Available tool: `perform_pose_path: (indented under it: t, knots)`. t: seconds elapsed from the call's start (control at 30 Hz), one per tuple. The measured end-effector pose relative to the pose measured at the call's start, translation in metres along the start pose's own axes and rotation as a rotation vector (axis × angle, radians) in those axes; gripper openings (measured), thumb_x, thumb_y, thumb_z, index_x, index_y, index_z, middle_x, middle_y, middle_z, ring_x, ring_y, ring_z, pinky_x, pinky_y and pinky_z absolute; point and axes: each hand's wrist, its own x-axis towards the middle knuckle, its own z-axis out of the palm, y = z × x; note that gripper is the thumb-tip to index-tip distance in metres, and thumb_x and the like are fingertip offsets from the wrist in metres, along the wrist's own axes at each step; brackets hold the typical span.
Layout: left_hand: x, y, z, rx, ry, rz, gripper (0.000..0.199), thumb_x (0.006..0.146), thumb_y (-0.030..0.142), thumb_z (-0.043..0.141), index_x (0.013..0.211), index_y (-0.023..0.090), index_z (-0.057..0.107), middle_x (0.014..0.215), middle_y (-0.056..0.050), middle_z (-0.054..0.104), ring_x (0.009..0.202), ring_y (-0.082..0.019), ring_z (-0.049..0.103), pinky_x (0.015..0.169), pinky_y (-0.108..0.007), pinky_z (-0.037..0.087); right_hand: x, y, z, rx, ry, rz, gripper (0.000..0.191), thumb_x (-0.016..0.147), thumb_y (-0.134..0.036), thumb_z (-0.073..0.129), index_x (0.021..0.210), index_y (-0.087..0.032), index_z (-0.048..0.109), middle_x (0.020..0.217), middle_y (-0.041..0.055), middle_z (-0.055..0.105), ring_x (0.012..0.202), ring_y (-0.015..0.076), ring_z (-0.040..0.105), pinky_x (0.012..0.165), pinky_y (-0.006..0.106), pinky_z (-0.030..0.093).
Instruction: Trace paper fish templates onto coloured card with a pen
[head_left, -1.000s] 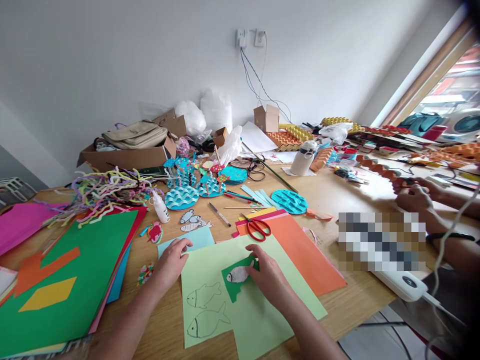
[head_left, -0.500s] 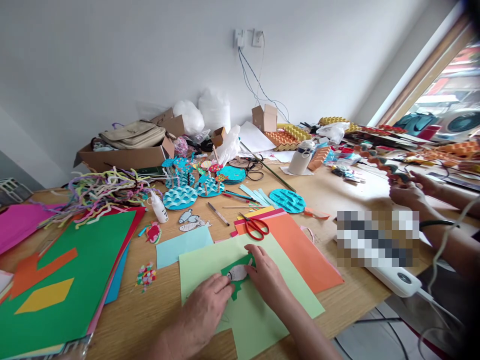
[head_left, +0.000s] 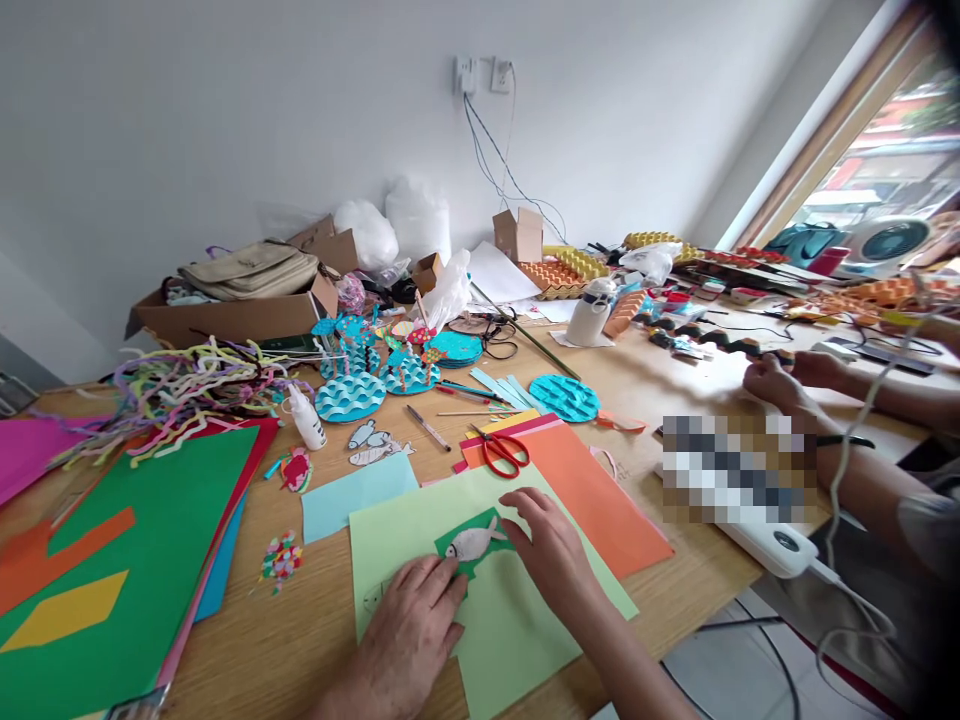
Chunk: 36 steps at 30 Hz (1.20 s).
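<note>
A grey-white paper fish [head_left: 472, 543] lies on a small dark green paper piece [head_left: 481, 522], which rests on a large light green sheet [head_left: 517, 610]. My left hand [head_left: 412, 620] lies on the light green sheet, its fingertips at the edge of the dark green piece near the fish's head. Just right of the fish's tail, my right hand [head_left: 546, 545] hovers with its fingers apart and holds nothing. Behind my hands, red-handled scissors [head_left: 506, 455] rest on stacked coloured paper.
Green sheets [head_left: 172, 540] lie at left, beside a white glue bottle [head_left: 306, 418]. Blue wavy discs [head_left: 350, 397] stand behind. At right, another person's hands [head_left: 780, 385] hold a dark bumpy strip [head_left: 724, 340] beyond a white power strip [head_left: 772, 540].
My right hand has let go of the fish and moved right, its fingers now spread. More of the fish shows. The other person's strip has moved lower. The view has shifted slightly.
</note>
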Motion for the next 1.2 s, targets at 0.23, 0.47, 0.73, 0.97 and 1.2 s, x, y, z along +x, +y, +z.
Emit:
perform_pose_path:
  t: [0.23, 0.47, 0.73, 0.97, 1.2]
  knots:
    - [-0.003, -0.004, 0.006, 0.029, 0.015, 0.016, 0.040, 0.079, 0.018, 0.055, 0.119, 0.021, 0.051, 0.125, -0.005, 0.054, 0.109, -0.026, 0.051, 0.092, -0.041, 0.044, -0.007, 0.012, -0.008, -0.016, -0.114, -0.154, 0.019, 0.084, -0.015, 0.049, 0.092, -0.023, 0.064, 0.094, 0.0050, 0.063, 0.088, 0.0189, 0.056, 0.075, 0.027, 0.044]
    - [-0.003, -0.004, 0.006, 0.039, 0.075, 0.019, 0.036, 0.080, 0.020, 0.055, 0.116, 0.022, 0.053, 0.122, -0.004, 0.057, 0.107, -0.024, 0.052, 0.091, -0.039, 0.045, 0.009, 0.010, -0.003, -0.040, -0.205, -0.322, 0.024, 0.086, -0.015, 0.046, 0.087, -0.023, 0.068, 0.092, 0.0048, 0.061, 0.087, 0.0169, 0.054, 0.075, 0.025, 0.043]
    - [-0.002, 0.000, 0.001, 0.099, 0.084, 0.027, 0.037, 0.076, 0.017, 0.058, 0.113, 0.019, 0.054, 0.121, -0.006, 0.057, 0.105, -0.024, 0.054, 0.088, -0.040, 0.048, 0.012, 0.014, 0.001, -0.057, -0.221, -0.370, 0.026, 0.089, -0.018, 0.043, 0.086, -0.023, 0.069, 0.090, 0.0056, 0.061, 0.083, 0.0168, 0.053, 0.072, 0.025, 0.043]
    - [-0.002, -0.001, 0.005, 0.088, 0.099, 0.030, 0.037, 0.076, 0.017, 0.059, 0.113, 0.019, 0.054, 0.119, -0.006, 0.057, 0.105, -0.024, 0.053, 0.088, -0.040, 0.047, 0.014, 0.013, -0.001, -0.089, -0.247, -0.373, 0.027, 0.088, -0.015, 0.043, 0.086, -0.023, 0.069, 0.092, 0.0053, 0.061, 0.085, 0.0164, 0.053, 0.072, 0.024, 0.043]
    - [-0.003, -0.002, 0.005, 0.052, 0.129, 0.024, 0.031, 0.081, 0.022, 0.055, 0.112, 0.021, 0.055, 0.118, -0.003, 0.059, 0.104, -0.022, 0.053, 0.088, -0.037, 0.046, 0.011, 0.014, 0.001, -0.087, -0.235, -0.355, 0.028, 0.088, -0.014, 0.041, 0.089, -0.023, 0.068, 0.093, 0.0056, 0.060, 0.086, 0.0164, 0.053, 0.073, 0.024, 0.043]
